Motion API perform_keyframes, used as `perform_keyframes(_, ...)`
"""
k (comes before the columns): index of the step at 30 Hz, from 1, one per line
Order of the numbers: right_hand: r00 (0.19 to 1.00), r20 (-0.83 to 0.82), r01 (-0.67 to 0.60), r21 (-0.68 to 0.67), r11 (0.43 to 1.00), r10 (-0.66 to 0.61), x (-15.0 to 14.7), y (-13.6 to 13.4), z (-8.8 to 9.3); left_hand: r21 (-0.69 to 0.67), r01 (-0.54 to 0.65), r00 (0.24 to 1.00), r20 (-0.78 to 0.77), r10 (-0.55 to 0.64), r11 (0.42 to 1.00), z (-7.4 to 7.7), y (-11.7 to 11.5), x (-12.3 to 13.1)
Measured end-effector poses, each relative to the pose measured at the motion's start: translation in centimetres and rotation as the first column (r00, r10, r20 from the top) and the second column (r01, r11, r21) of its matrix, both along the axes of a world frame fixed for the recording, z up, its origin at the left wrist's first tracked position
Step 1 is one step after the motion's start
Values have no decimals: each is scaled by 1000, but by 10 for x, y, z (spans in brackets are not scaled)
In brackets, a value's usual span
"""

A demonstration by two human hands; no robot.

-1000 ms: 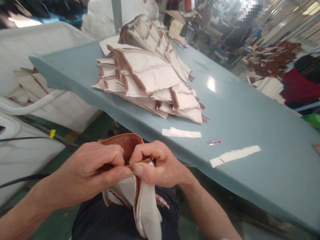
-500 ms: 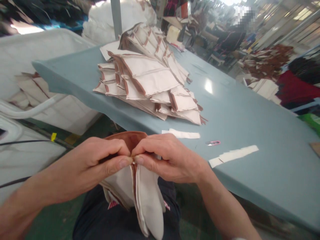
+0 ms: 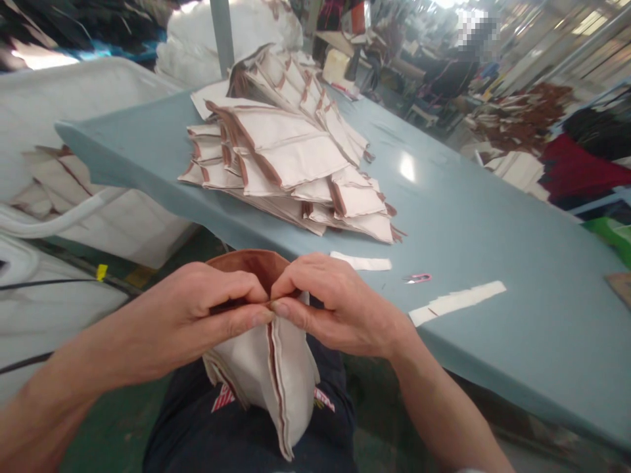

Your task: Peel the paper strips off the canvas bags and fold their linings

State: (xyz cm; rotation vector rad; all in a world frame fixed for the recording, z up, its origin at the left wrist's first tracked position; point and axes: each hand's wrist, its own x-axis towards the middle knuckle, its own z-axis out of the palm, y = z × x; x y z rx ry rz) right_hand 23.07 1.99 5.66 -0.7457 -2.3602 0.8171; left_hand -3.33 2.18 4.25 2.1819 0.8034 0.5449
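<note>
A cream fabric bag (image 3: 294, 374) with a brown lining hangs over my lap, its seam running down the middle. My left hand (image 3: 217, 312) pinches the bag's top edge at that seam between thumb and bent forefinger. Right beside it, thumb tip to thumb tip, my right hand (image 3: 323, 302) pinches the same edge. Whatever small detail lies between the fingertips is covered. Behind the hands, the brown inside of the bag shows at its open mouth.
On the blue-grey table (image 3: 468, 243) lies a heap of cream and brown sewn pieces (image 3: 296, 151). Nearer me are pink thread snips (image 3: 418, 278) and two strips of white labels (image 3: 458, 303). White bins (image 3: 118, 85) stand at the left.
Both hands have shifted slightly right along with the bag's edge, still pinching it. The hanging bag has swung, and its two lower flaps now sit closer together.
</note>
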Motion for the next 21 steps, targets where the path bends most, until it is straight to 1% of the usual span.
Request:
perform_keyframes(2, 1000, 24, 7, -19, 1000, -7, 1, -1, 2, 4, 16, 1000, -20, -16, 1000, 2, 1, 3)
perform_keyframes(4, 998, 61, 15, -32, 999, -13, 2, -2, 4, 47, 13, 999, -42, -11, 999, 5, -1, 8)
perform_keyframes(7, 995, 96, 31, -26, 999, -29, 4, -3, 4, 170, -73, 995, -47, 82, 983, 7, -5, 19)
perform_keyframes(8, 995, 92, 34, -22, 999, -32, 4, -3, 4, 195, -111, 992, -33, 120, 974, 7, -6, 22)
perform_keyframes(9, 997, 76, 35, -15, 999, -34, 5, -2, 2, 188, -140, 990, -9, 144, 972, 6, -7, 25)
perform_keyframes(10, 998, 51, 35, -11, 999, -34, 5, -1, 1, 137, -154, 988, 21, 152, 979, 4, -8, 27)
perform_keyframes(11, 999, 18, 34, -15, 999, -33, 4, 0, -1, 41, -153, 987, 58, 150, 987, 2, -9, 28)
perform_keyframes(12, 999, -16, 31, -32, 999, -31, 4, 1, -2, -91, -140, 983, 106, 150, 986, 1, -11, 29)
perform_keyframes(13, 998, -49, 29, -66, 997, -32, 2, 2, -4, -238, -120, 973, 164, 162, 964, -1, -13, 30)
perform_keyframes(14, 997, -73, 31, -122, 992, -40, 1, 2, -5, -383, -90, 956, 225, 187, 919, -3, -16, 30)
perform_keyframes(15, 994, -94, 34, -196, 980, -53, -2, 3, -6, -511, -59, 930, 284, 233, 858, -5, -19, 31)
perform_keyframes(17, 985, -151, 23, -355, 934, -82, -7, 4, -8, -699, 23, 850, 391, 354, 715, -7, -26, 33)
perform_keyframes(19, 966, -240, -29, -478, 878, -99, -12, 3, -12, -822, 124, 767, 435, 472, 556, -8, -33, 38)
perform_keyframes(21, 938, -327, -92, -552, 828, -113, -17, 3, -16, -897, 218, 713, 416, 564, 386, -8, -40, 43)
